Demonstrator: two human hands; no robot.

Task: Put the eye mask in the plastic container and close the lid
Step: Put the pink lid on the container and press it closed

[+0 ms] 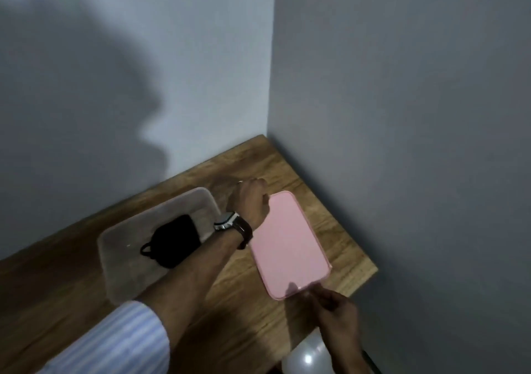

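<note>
The black fabric eye mask (172,240) already lies inside the translucent rectangular plastic container (120,247), toward its far half, so what remains for you is the flat pink rectangular plastic lid (288,243). This lid is just to the right of the container on the brown wooden table (330,189), and its long axis runs away from you, almost parallel to the long axis of the container. So I think the coming move is a short carry to the left and then a lowering onto the rim.

Both hands are at the lid, one at each short end. Your left hand (250,201) reaches across above the container, with the forearm passing over the near part of the mask, and it is closed on the far left corner of the lid. Your right hand (334,309) is at the near edge with the fingers curled; it seems to pinch this edge, but the contact is dark and I cannot tell for sure. On the left wrist you wear a watch with dark strap (232,224).
</note>
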